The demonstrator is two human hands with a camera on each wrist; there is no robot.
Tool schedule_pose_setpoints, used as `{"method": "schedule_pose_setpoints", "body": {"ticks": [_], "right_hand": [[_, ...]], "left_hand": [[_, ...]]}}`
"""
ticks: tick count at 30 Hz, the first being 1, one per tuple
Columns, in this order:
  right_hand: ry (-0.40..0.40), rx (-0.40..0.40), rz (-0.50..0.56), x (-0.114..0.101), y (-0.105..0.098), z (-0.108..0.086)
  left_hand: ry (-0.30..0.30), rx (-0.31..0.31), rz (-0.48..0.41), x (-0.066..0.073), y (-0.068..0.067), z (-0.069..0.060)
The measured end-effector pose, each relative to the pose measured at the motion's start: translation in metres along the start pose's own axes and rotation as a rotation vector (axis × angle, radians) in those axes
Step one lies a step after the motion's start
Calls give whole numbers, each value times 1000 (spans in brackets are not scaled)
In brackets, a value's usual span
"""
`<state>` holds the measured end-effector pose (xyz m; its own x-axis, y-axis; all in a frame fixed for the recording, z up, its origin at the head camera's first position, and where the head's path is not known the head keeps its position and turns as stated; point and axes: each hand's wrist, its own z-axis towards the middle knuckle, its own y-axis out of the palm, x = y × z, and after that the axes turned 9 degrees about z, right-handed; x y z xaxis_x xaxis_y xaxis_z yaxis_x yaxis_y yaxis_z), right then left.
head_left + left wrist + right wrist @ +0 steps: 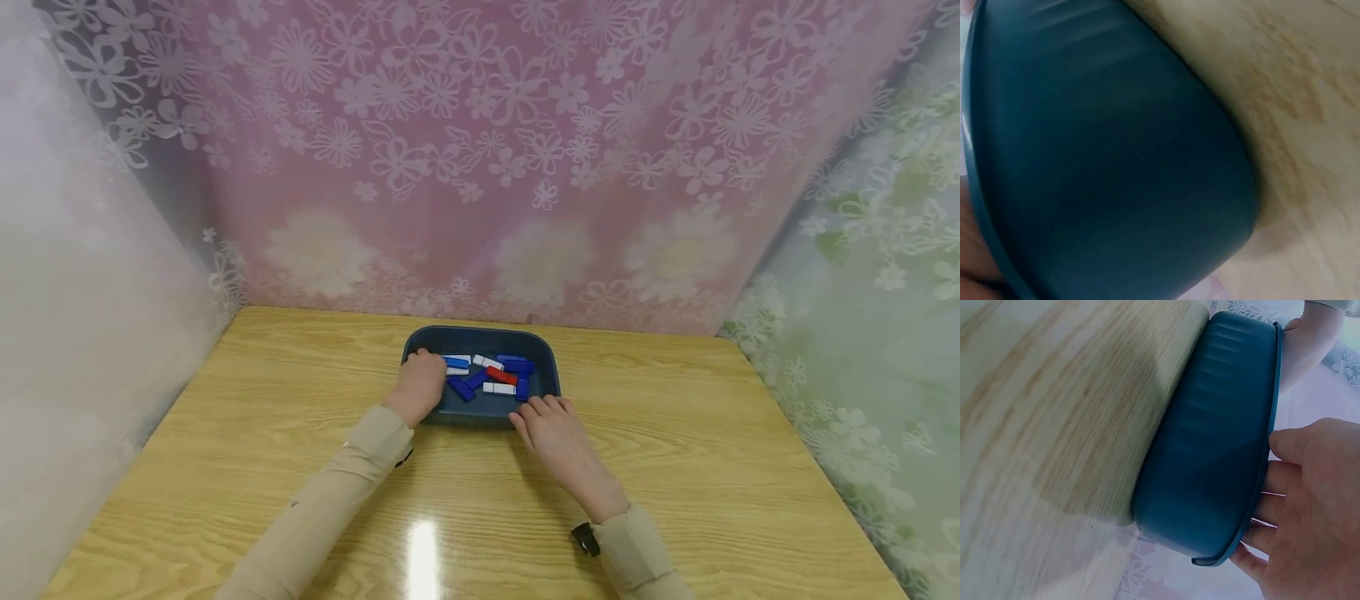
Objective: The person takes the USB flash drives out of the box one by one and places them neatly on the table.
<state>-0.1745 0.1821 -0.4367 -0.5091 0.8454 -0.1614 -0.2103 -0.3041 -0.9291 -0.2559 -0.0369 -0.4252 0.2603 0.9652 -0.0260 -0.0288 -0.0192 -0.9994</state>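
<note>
A dark teal plastic bin (480,421) holds several small oblong pieces, each like a clip or a USB stick. Among them are a red piece (502,376), a white piece (498,388), a dark blue piece (461,388) and a brighter blue piece (456,362). My left hand (422,383) reaches over the bin's left end beside the bright blue piece, its fingertips hidden. My right hand (1316,500) rests at the front right corner, thumb and fairly straight fingers touching the rim (1270,440). In the left wrist view the bin's outer wall (1116,144) covers most of the picture.
The bin stands on a wood-grain table (675,467) near its back edge. Behind hangs a pink flowered curtain (480,167). Pale cloths hang at the left side (90,250) and the right side (885,333).
</note>
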Motion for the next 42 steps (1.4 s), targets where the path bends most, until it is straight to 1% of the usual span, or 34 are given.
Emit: {"method": "schedule_pose_setpoints", "body": {"ticks": [5,10,12,15,18,21,26,28,30,32,37,39,42], "right_hand": [[-1,-1,3,0,2,1],[-3,-1,-2,-1,2,2],[-2,-1,1,-1,2,2],[-5,10,6,-1,3,2],[-4,12,11,-1,3,2],[1,5,11,-1,4,2],[1,1,7,0,4,1],[0,3,2,0,4,0],[-3,2,-3,0,4,0],[-3,2,-5,0,5,-1],[1,14,0,1,7,-2],[3,15,2,1,7,-2],[7,12,0,1,7,-2]], "left_hand": [[-64,22,43,3,6,4],[-108,40,61,6,5,4],[-113,46,63,7,4,3],[-112,62,91,9,3,2],[-107,60,115,11,3,1],[-110,40,96,12,6,1],[-139,18,22,12,9,1],[-144,21,-13,11,9,1],[-137,27,-38,11,9,0],[-119,56,-56,10,9,-1],[-42,173,-75,8,8,-4],[-15,209,-113,7,6,-5],[14,240,-201,5,2,-7]]}}
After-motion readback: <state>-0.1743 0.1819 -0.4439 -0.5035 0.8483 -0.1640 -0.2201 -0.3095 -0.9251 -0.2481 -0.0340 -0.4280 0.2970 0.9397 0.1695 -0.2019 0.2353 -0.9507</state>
